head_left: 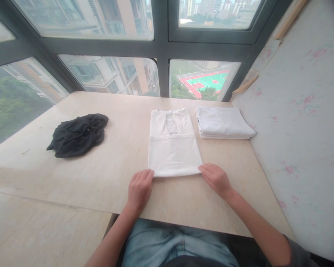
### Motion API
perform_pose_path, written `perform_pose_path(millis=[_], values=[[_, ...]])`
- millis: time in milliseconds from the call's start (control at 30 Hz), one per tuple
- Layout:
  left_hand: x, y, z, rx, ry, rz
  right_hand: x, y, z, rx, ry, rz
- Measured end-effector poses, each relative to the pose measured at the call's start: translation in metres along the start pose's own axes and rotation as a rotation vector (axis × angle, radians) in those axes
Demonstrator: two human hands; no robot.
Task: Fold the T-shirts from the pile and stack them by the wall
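A white T-shirt (174,154) lies folded into a rectangle in front of me, its neckline at the far end and some dark print showing inside the collar opening. My left hand (140,187) pinches its near left corner. At the near right corner, my right hand (215,180) grips the fabric between thumb and fingers. The near edge runs almost straight between both hands.
To the right, a stack of folded white clothes (225,123) sits close to the papered wall (300,122). A crumpled black garment (78,135) lies on the left of the pale tabletop (122,148). Windows with a dark frame (163,48) border the far side.
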State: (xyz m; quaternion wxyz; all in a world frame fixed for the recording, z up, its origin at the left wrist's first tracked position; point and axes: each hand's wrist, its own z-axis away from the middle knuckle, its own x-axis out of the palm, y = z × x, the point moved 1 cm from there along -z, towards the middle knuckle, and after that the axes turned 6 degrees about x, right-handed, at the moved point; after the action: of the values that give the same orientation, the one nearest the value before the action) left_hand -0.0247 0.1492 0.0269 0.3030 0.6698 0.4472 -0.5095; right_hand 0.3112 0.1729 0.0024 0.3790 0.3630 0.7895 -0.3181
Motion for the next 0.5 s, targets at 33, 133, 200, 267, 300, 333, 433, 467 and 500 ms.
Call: perform_pose_path(millis=[33, 133, 200, 267, 300, 333, 433, 467, 500], values=[[0.001, -0.003, 0.006, 0.0, 0.05, 0.032, -0.002, -0.001, 0.003, 0.006, 0.005, -0.012], [0.002, -0.009, 0.023, -0.011, 0.121, 0.16, -0.009, -0.005, 0.014, 0.009, 0.017, -0.067], [-0.003, -0.009, 0.033, -0.037, 0.131, 0.281, -0.016, -0.008, 0.022, 0.017, 0.016, -0.113], [-0.013, -0.006, 0.042, -0.097, 0.126, 0.433, -0.026, -0.012, 0.029, 0.03, 0.007, -0.178], [-0.02, -0.004, 0.046, -0.135, 0.12, 0.513, -0.032, -0.014, 0.032, 0.041, 0.004, -0.217], [-0.028, -0.002, 0.051, -0.175, 0.115, 0.589, -0.039, -0.018, 0.035, 0.057, 0.001, -0.26], [-0.058, 0.007, 0.065, -0.26, 0.079, 0.757, -0.066, -0.03, 0.042, 0.128, -0.016, -0.387], [-0.068, 0.009, 0.07, -0.279, 0.065, 0.786, -0.076, -0.034, 0.044, 0.155, -0.034, -0.42], [-0.079, 0.012, 0.074, -0.294, 0.047, 0.805, -0.087, -0.038, 0.046, 0.18, -0.058, -0.448]])
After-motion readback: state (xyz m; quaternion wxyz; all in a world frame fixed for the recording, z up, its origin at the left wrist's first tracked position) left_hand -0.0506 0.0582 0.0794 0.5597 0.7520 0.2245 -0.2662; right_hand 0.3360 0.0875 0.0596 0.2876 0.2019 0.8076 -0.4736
